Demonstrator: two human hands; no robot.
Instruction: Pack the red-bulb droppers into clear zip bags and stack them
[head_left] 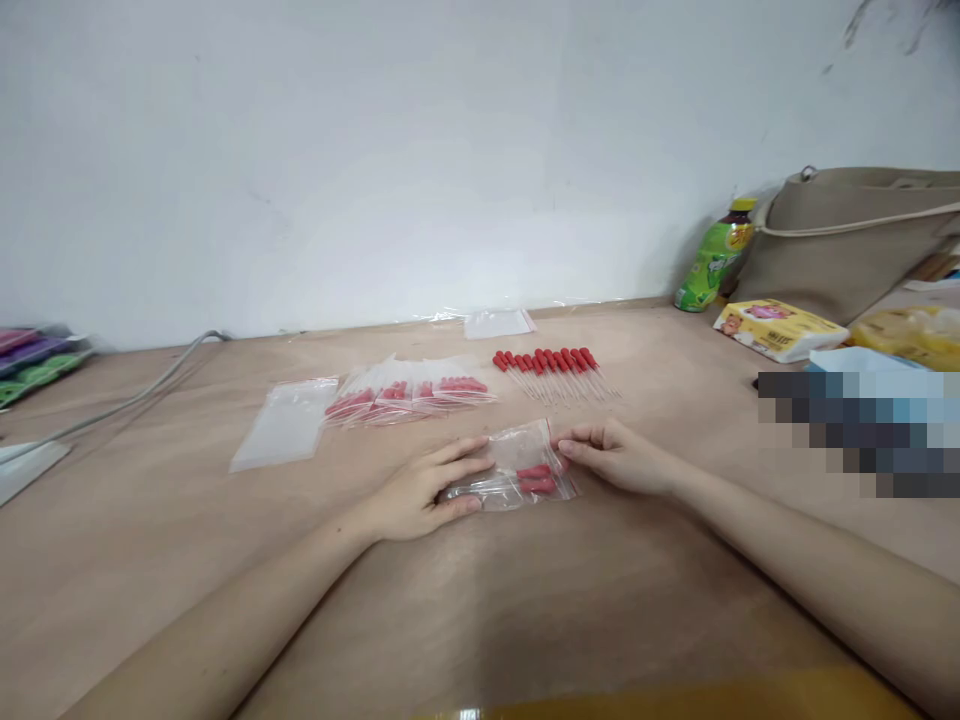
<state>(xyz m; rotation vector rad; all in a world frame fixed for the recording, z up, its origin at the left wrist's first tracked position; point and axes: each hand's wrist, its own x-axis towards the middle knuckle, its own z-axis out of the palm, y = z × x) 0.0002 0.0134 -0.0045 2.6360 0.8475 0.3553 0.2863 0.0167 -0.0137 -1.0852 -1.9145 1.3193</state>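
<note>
**Glossy film and smooth plastic against matt surroundings**

The clear bag (501,448) in front is thin, glossy plastic film, creased and catching highlights; the red handles (536,486) inside look like smooth plastic. The filled bags (409,390) behind are of similar translucent film, and the flat bags (286,425) show a milky, smooth sheen. The loose red-handled tools (553,362) have plastic-looking grips; their shafts (579,383), perhaps metal, are too fine to judge. The brown tabletop (180,560) is smooth with a soft sheen, the painted wall (337,150) matt and scuffed. Bottle (712,262): glossy printed plastic. Tote (832,245): matt, fabric-like.
</note>
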